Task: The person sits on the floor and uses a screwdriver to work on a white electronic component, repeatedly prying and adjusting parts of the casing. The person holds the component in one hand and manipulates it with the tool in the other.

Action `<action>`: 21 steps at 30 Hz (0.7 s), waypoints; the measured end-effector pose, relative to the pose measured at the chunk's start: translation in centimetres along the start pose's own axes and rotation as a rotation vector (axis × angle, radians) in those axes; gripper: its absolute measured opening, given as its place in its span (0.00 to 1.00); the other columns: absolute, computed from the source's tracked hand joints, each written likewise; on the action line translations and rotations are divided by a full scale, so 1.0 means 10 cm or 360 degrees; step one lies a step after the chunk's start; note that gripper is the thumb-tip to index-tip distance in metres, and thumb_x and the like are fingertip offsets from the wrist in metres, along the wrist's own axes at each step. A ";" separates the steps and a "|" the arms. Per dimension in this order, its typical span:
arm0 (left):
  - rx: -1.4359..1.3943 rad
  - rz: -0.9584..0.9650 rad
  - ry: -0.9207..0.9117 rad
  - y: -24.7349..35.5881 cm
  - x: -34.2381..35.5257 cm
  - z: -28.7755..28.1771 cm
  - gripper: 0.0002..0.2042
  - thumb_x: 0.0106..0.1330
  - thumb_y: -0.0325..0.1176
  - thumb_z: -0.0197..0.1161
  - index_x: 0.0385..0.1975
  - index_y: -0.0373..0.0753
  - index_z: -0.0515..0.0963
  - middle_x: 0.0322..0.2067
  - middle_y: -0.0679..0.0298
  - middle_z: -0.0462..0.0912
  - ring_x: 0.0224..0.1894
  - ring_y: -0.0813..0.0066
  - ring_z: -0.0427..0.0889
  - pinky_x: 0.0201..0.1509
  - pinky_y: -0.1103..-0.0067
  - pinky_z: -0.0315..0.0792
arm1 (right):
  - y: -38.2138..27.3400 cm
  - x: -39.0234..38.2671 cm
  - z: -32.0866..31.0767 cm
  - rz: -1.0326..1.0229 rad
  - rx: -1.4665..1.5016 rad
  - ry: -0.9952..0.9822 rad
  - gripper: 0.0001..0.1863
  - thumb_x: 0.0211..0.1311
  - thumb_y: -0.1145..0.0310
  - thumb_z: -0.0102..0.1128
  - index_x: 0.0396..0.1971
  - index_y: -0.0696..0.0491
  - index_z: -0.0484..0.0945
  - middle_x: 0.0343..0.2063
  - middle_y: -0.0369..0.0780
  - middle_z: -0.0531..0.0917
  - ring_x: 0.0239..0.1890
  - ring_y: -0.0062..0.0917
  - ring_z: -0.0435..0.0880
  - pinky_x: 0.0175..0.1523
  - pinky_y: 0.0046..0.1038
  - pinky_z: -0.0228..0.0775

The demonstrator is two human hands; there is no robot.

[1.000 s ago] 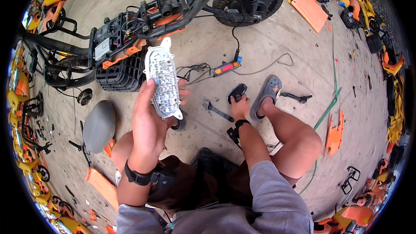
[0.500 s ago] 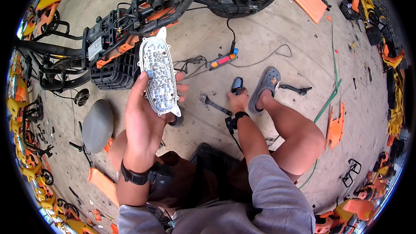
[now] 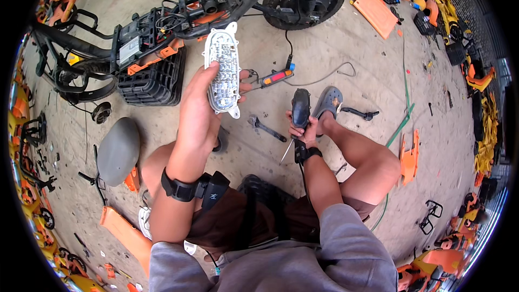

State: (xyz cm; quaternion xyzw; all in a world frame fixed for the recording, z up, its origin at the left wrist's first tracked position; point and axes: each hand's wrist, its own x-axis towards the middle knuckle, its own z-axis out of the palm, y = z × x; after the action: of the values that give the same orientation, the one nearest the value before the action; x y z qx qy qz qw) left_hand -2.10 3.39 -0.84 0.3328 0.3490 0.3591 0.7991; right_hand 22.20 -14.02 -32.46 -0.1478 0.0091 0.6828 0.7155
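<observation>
My left hand (image 3: 197, 94) is raised, fingers closed around a long oval lamp housing (image 3: 224, 73). Its open side faces me, with a silvery ribbed inside, a pale rim and small tabs at both ends. Lower and to the right, my right hand (image 3: 304, 132) grips a dark oval housing (image 3: 301, 107) held upright, its thumb and fingers around the lower end. A thin metal rod (image 3: 287, 152) sticks out below that hand; its other end is hidden. The two housings are apart. An adjustable wrench (image 3: 267, 129) lies on the floor between my hands.
A stripped black motorbike frame (image 3: 178, 27) with a crate (image 3: 154, 78) stretches across the far left. Near it lies a red-and-orange tail light (image 3: 277, 77) with a cable. A grey seat (image 3: 119, 151) is at left, an orange panel (image 3: 409, 158) at right.
My right hand has come up from the floor, lifting the dark housing, and the metal rod now shows. My left hand has shifted right with the lamp housing, now turned more upright.
</observation>
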 end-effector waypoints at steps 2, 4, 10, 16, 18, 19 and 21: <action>0.0001 -0.0016 0.0000 0.00 0.00 -0.04 0.23 0.77 0.45 0.47 0.60 0.31 0.70 0.47 0.49 0.84 0.45 0.62 0.86 0.49 0.72 0.78 | 0.01 0.07 0.23 -0.0003 0.0007 -0.0101 0.41 0.51 0.52 0.66 0.63 0.59 0.67 0.54 0.48 0.77 0.13 0.12 0.64 0.18 0.16 0.60; -0.0024 -0.0061 -0.0026 0.05 -0.04 0.03 0.24 0.77 0.47 0.43 0.60 0.33 0.70 0.48 0.48 0.84 0.45 0.61 0.85 0.49 0.69 0.78 | -0.06 0.12 0.48 -0.0006 -0.0076 -0.0180 0.44 0.49 0.53 0.67 0.66 0.56 0.64 0.55 0.49 0.77 0.14 0.12 0.65 0.19 0.15 0.61; -0.0366 -0.0068 -0.0307 0.10 -0.08 0.01 0.27 0.79 0.49 0.33 0.65 0.35 0.66 0.52 0.46 0.81 0.47 0.54 0.84 0.50 0.65 0.78 | -0.39 0.35 1.85 0.0073 -0.0459 -0.0590 0.59 0.41 0.57 0.71 0.76 0.48 0.47 0.59 0.54 0.76 0.20 0.23 0.78 0.18 0.20 0.64; -0.0450 -0.0056 -0.0453 0.12 -0.09 0.05 0.27 0.80 0.47 0.32 0.66 0.34 0.64 0.55 0.44 0.79 0.48 0.49 0.84 0.53 0.62 0.77 | -0.73 0.27 2.97 0.0299 -0.0757 -0.0645 0.61 0.40 0.56 0.72 0.74 0.56 0.46 0.54 0.49 0.76 0.22 0.23 0.78 0.21 0.21 0.66; -0.0492 -0.0059 -0.0496 0.11 -0.09 0.06 0.27 0.80 0.47 0.32 0.66 0.34 0.64 0.55 0.44 0.78 0.48 0.49 0.83 0.53 0.61 0.77 | -0.78 0.21 3.18 0.0349 -0.0846 -0.0613 0.60 0.41 0.55 0.72 0.73 0.60 0.48 0.54 0.48 0.76 0.22 0.22 0.78 0.20 0.22 0.66; -0.0509 -0.0063 -0.0539 0.08 -0.07 0.07 0.27 0.80 0.46 0.32 0.66 0.33 0.64 0.55 0.43 0.78 0.50 0.47 0.83 0.53 0.62 0.77 | -0.84 0.16 3.20 0.0312 -0.0890 -0.0573 0.58 0.42 0.55 0.71 0.72 0.61 0.50 0.56 0.49 0.75 0.22 0.22 0.78 0.20 0.22 0.66; -0.0479 -0.0061 -0.0551 0.07 -0.08 0.07 0.27 0.80 0.46 0.31 0.66 0.33 0.64 0.55 0.43 0.78 0.50 0.48 0.83 0.54 0.62 0.76 | -0.78 0.06 3.29 0.0261 -0.0908 -0.0433 0.56 0.43 0.55 0.69 0.71 0.62 0.52 0.56 0.50 0.75 0.22 0.22 0.78 0.19 0.22 0.65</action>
State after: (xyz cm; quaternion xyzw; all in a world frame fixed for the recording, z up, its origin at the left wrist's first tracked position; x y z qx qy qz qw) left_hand -2.15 2.90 0.31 0.2598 0.1554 0.3296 0.8943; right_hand 23.71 -6.27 0.47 -0.2486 -0.2663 0.7267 0.5824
